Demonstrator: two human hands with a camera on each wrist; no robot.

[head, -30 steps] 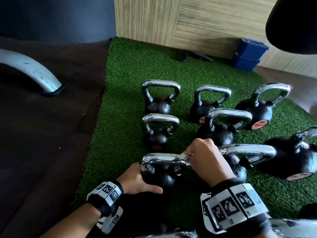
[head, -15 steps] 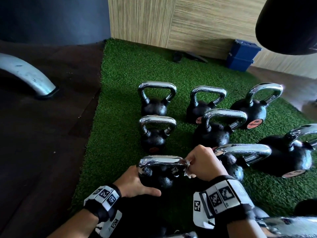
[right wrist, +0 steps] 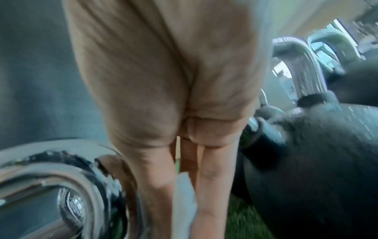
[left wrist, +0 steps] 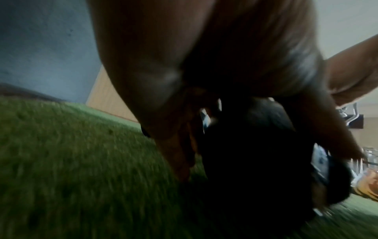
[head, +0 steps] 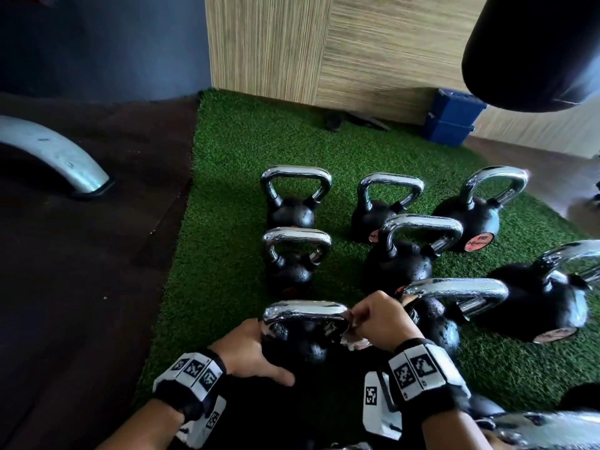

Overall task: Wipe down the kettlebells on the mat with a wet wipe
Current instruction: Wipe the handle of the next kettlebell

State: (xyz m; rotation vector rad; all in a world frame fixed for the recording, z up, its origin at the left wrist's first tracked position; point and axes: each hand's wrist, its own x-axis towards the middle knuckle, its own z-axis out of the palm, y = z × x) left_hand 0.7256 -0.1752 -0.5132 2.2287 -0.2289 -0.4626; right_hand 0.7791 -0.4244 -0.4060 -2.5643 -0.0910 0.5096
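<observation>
Kettlebells sat in rows on the green mat (head: 227, 196), and the nearest kettlebell (head: 303, 339) was the one in work. From the head view, the left hand (head: 250, 352) cupped its black body from the left side w/ thumb stretched across the front, steadying it, while the right hand (head: 380, 319) was curled at the right end of the chrome handle (head: 305, 311), pinching a crumpled wet wipe (head: 352, 341) against it. To do this step well, I'd judge the wipe should wrap round the bar and slide along its full length incl. the underside and both corners — the left hand bracing so the bell doesn't rock on the turf. Left wrist view was blurred: palm and fingers (left wrist: 180, 145) lay pressed against the dark body, turf below, nothing more readable. Right wrist view showed fingers (right wrist: 212, 186) running down beside the shiny handle bend (right wrist: 81, 186) w/ a pale strip of wipe (right wrist: 184, 202) between them — grip looked firm, but how much wipe touched metal I couldn't tell. A neighbouring bell (right wrist: 306, 161) stood just beside the knuckles, so strokes should probably stay short on that side. The black body likely needs a pass after the handle.
</observation>
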